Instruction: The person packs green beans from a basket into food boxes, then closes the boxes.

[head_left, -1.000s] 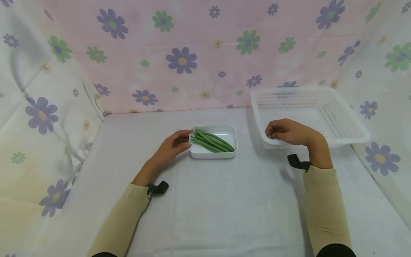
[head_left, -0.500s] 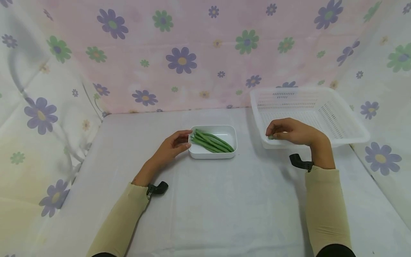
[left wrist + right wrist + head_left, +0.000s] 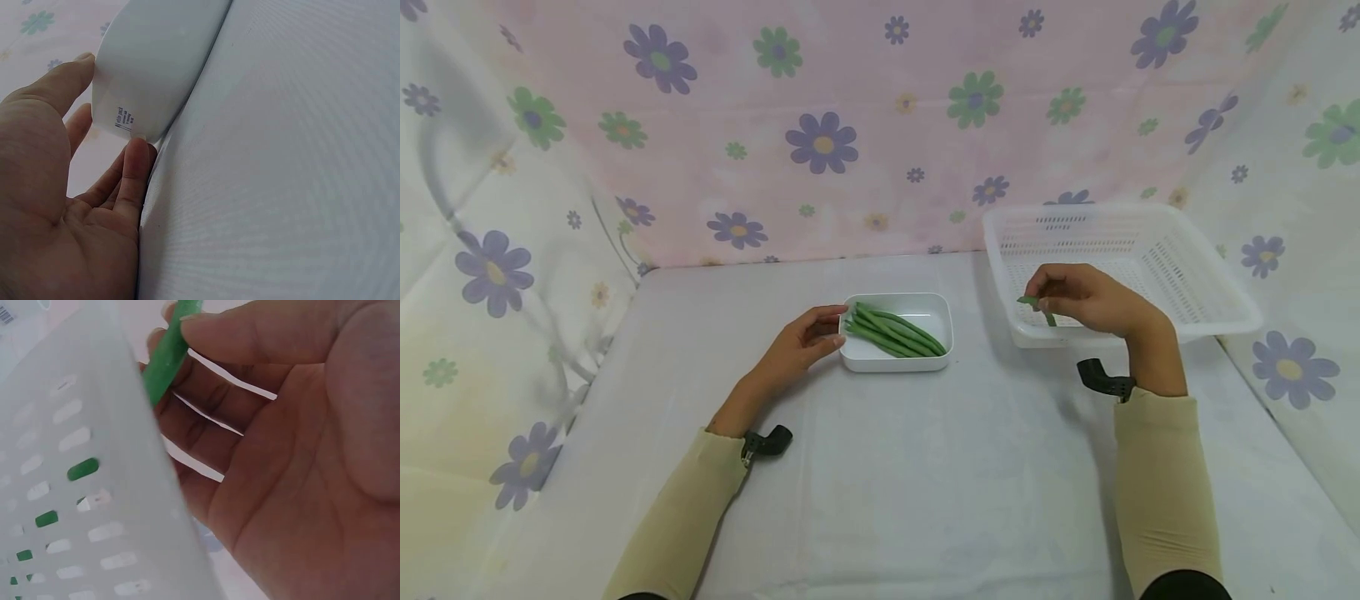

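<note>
My left hand (image 3: 797, 350) rests at the left end of a small white dish (image 3: 897, 364). Thumb and fingertips touch its wall in the left wrist view, the fingers extended. Several green beans (image 3: 898, 332) lie in the dish, slanting down to the right. Over the front left of a white slotted basket (image 3: 1150, 335), my right hand (image 3: 1093, 300) pinches a green bean (image 3: 165, 365) between thumb and fingers. Parts of that bean show on both sides of the fingertips in the head view. Green also shows through the slots of the basket wall in the right wrist view.
The dish and basket stand apart on a white cloth-covered table (image 3: 880, 467). A flowered curtain (image 3: 880, 200) hangs behind them. Another white flowered sheet (image 3: 1292, 283) rises close to the basket's right side.
My right hand has risen slightly over the basket's front left corner, and more of the pinched green bean now shows. My left hand and the dish stay put.
</note>
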Demonstrator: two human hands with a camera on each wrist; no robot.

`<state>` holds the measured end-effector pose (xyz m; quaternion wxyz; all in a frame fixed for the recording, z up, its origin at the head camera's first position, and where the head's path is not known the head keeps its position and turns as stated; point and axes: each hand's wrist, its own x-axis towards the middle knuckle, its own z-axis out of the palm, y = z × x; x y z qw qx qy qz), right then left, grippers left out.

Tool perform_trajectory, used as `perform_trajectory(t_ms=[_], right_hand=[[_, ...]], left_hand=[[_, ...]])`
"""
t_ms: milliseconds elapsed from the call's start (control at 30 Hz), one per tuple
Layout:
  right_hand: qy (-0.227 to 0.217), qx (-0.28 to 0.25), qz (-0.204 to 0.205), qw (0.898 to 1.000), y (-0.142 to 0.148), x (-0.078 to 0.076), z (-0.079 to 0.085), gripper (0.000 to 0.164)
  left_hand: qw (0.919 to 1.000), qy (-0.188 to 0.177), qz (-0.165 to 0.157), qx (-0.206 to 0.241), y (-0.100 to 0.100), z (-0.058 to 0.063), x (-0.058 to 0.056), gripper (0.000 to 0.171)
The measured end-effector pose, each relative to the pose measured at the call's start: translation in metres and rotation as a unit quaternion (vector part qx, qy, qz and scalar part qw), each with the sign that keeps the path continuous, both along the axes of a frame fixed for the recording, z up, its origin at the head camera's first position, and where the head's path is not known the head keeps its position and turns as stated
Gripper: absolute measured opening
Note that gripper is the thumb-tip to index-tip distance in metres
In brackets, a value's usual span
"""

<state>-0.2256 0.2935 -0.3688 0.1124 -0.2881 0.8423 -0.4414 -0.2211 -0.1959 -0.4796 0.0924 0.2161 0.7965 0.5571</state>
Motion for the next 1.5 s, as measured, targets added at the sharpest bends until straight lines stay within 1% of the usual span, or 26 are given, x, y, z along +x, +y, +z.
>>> perform_trajectory(t_ms=[200,433,533,733,867,933,1000,1067,1233,1333,1500], right_hand=[[0.051,-0.043,-0.010,0.998,-0.005,0.003,0.007,0.014],[0.115,-0.090,-0.017,0.989,-0.013,0.006,0.015,0.013],[0.146,-0.113,-0.026,0.982,-0.017,0.009,0.020,0.015],[0.203,-0.166,-0.055,0.963,-0.026,0.015,0.029,0.018],[0.238,-0.187,-0.063,0.951,-0.032,0.018,0.033,0.020],[0.251,-0.189,-0.068,0.947,-0.035,0.020,0.035,0.021],[0.258,-0.202,-0.072,0.942,-0.038,0.022,0.037,0.022],[0.256,-0.222,-0.067,0.938,-0.041,0.024,0.039,0.022],[0.247,-0.286,-0.034,0.925,-0.052,0.027,0.042,0.023],[0.252,-0.306,-0.015,0.918,-0.061,0.026,0.040,0.022],[0.250,-0.319,0.010,0.914,-0.075,0.025,0.036,0.018]], left_hand=[[1.0000,-0.005,0.001,0.001,0.000,0.000,0.001,0.056],[1.0000,-0.008,0.000,0.004,0.000,0.002,0.001,0.056],[1.0000,-0.007,0.000,0.004,0.000,0.002,0.001,0.055],[1.0000,-0.009,0.000,0.004,0.000,0.001,0.001,0.055],[1.0000,-0.009,0.001,0.003,0.000,0.002,0.003,0.056],[1.0000,-0.009,0.001,0.003,0.000,0.002,0.003,0.056],[1.0000,-0.009,0.000,0.004,0.000,0.001,0.002,0.055],[0.9999,-0.009,-0.001,0.007,0.000,0.001,0.001,0.056],[0.9999,-0.009,-0.003,0.011,0.000,0.001,0.001,0.055],[0.9999,-0.010,-0.003,0.013,0.000,0.003,0.002,0.055],[0.9998,-0.010,-0.003,0.015,0.001,0.003,0.002,0.055]])
